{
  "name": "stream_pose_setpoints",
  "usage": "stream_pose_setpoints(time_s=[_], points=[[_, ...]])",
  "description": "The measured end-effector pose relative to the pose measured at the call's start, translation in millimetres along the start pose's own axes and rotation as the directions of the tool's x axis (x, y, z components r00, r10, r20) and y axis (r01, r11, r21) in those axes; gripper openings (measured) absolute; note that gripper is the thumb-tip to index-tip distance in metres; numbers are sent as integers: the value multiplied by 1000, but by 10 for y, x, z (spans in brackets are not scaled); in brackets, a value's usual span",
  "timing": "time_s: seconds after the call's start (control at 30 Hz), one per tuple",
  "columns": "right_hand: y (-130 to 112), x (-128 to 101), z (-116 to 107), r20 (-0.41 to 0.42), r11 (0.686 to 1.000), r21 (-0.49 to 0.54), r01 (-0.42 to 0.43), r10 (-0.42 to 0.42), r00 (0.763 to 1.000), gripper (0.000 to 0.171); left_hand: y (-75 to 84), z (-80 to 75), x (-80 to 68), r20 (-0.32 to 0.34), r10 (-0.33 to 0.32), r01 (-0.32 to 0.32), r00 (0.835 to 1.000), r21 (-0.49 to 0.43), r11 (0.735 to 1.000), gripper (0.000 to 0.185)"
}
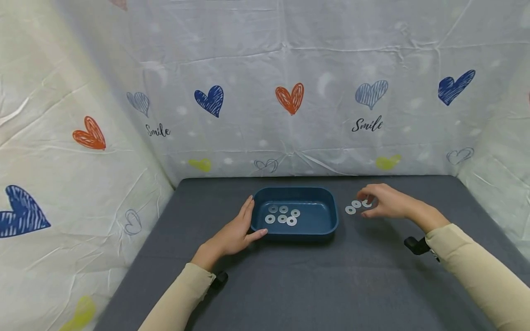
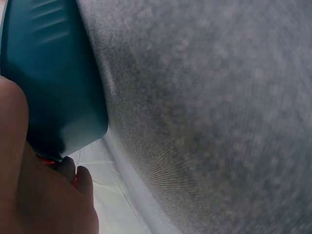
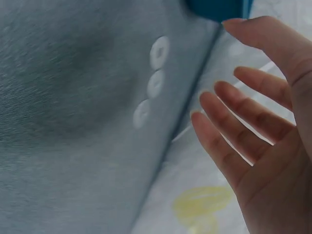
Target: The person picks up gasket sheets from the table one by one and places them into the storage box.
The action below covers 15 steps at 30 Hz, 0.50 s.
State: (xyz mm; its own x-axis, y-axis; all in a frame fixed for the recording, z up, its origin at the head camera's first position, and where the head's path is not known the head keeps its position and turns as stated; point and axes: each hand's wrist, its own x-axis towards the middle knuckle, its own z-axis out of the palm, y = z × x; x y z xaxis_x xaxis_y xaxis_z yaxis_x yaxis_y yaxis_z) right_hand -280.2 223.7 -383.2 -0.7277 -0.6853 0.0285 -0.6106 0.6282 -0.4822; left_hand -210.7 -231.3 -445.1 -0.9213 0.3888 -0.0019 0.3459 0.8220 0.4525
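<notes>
Washers lie in two lots, six already in the blue tray (image 1: 327, 202) and three loose washers (image 1: 356, 203) on the grey mat beside it, where the right hand (image 1: 383, 201) hovers with relaxed fingers holding nothing, while the left hand (image 1: 236, 233) rests flat against the tray's side.

Dark grey felt table (image 1: 290, 285), white crinkled sheet walls (image 1: 265, 55) w/ heart prints, "Smile" text, soft even light
</notes>
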Motion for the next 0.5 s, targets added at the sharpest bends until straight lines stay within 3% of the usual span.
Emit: stream_pose_setpoints(time_s=[0.5], points=[[477,64,236,-94,979,-24,-202,199,976,50,-28,24,16,4,-16,16,1000,0,1000,106]])
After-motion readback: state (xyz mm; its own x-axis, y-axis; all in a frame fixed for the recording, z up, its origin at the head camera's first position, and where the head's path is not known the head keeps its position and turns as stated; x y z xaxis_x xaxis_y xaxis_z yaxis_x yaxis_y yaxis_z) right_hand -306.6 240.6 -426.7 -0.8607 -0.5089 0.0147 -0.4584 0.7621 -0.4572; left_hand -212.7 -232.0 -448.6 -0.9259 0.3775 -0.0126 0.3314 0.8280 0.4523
